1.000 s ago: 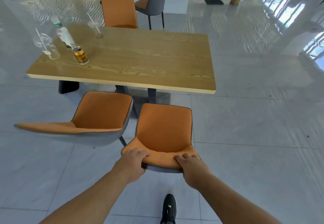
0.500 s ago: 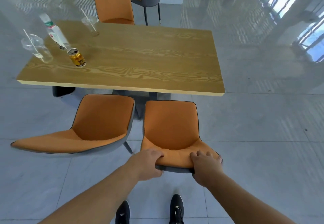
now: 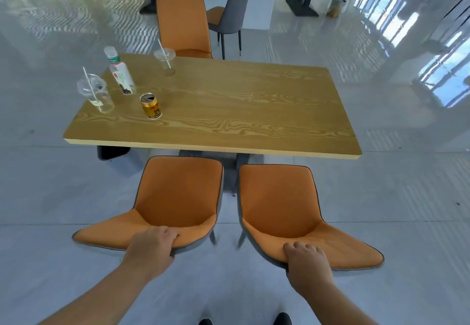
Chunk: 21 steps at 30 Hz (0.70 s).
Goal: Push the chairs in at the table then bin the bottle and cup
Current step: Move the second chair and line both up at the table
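Two orange, grey-backed chairs stand side by side at the counter (image 3: 229, 111) near edge. Left hand (image 3: 152, 247) fingers clamp the left chair (image 3: 175, 197) backrest top; right hand (image 3: 309, 261) fingers curl over the right chair (image 3: 277, 197) backrest. Bottle (image 3: 120, 71) and clear cup (image 3: 95, 93) sit at the far-left corner.

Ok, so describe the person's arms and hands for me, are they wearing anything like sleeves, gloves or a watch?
Both forearms are bare as far as the frame shows: no sleeves in view. The left hand and right hand have no gloves, and no watch, bracelet or ring can be seen on either. Below, the tips of two dark shoes show at the bottom edge.
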Each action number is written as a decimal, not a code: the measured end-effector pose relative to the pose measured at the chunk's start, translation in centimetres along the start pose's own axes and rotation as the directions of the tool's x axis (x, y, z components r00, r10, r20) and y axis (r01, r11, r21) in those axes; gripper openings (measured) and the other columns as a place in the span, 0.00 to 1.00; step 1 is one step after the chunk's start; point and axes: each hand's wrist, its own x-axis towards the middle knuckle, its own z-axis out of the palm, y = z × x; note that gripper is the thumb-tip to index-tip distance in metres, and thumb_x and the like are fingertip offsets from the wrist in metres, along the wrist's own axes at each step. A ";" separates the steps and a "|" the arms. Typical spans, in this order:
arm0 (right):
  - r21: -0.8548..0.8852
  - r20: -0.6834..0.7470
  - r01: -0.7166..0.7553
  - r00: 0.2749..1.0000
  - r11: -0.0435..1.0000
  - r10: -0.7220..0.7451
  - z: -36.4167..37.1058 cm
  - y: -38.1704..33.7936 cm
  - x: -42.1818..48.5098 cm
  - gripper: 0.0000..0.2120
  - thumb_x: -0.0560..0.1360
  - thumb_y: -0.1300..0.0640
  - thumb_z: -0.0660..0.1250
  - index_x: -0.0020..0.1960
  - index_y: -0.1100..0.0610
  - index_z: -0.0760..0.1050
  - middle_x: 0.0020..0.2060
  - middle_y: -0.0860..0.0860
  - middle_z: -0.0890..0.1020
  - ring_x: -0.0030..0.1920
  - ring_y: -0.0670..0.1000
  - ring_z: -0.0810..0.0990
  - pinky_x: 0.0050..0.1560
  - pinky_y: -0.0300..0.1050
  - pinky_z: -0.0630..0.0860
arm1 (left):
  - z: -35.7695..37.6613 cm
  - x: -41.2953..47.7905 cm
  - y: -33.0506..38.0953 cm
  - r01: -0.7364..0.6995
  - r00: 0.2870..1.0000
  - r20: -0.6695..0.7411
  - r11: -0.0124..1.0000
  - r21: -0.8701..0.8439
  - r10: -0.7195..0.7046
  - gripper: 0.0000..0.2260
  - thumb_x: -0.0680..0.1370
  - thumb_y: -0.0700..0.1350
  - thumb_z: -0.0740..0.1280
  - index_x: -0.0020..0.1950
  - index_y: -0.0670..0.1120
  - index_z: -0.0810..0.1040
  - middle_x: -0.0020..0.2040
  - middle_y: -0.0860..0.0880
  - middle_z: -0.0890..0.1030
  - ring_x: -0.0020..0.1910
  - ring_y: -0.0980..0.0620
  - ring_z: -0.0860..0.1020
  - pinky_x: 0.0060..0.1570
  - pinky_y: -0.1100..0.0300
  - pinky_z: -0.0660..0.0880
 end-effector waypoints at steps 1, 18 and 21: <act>-0.004 -0.008 0.003 1.000 1.000 -0.003 0.2 0.0 0.1 0.12 0.79 0.54 0.60 0.61 0.47 0.71 0.54 0.47 0.79 0.55 0.54 0.77 0.55 0.51 0.72 | 0.2 0.0 -0.1 -0.011 1.000 -0.016 1.000 -0.020 0.011 0.17 0.68 0.51 0.77 0.56 0.52 0.83 0.47 0.53 0.84 0.43 0.49 0.81 0.37 0.54 0.78; 0.023 -0.036 0.401 0.916 0.916 -0.400 0.8 -5.7 1.3 0.10 0.80 0.56 0.60 0.59 0.50 0.76 0.50 0.49 0.80 0.46 0.53 0.77 0.45 0.48 0.76 | 1.3 0.0 0.6 -0.321 0.945 -0.078 0.946 -0.036 0.318 0.10 0.64 0.46 0.79 0.40 0.52 0.81 0.33 0.55 0.79 0.31 0.53 0.77 0.27 0.59 0.75; 0.018 -0.066 0.410 0.910 0.912 -0.408 0.7 -4.8 1.8 0.10 0.80 0.55 0.61 0.59 0.50 0.76 0.51 0.49 0.80 0.47 0.53 0.77 0.45 0.47 0.77 | 1.5 0.6 0.2 -0.332 0.941 -0.081 0.943 -0.024 0.329 0.10 0.64 0.47 0.78 0.40 0.52 0.81 0.33 0.55 0.79 0.31 0.54 0.77 0.26 0.60 0.74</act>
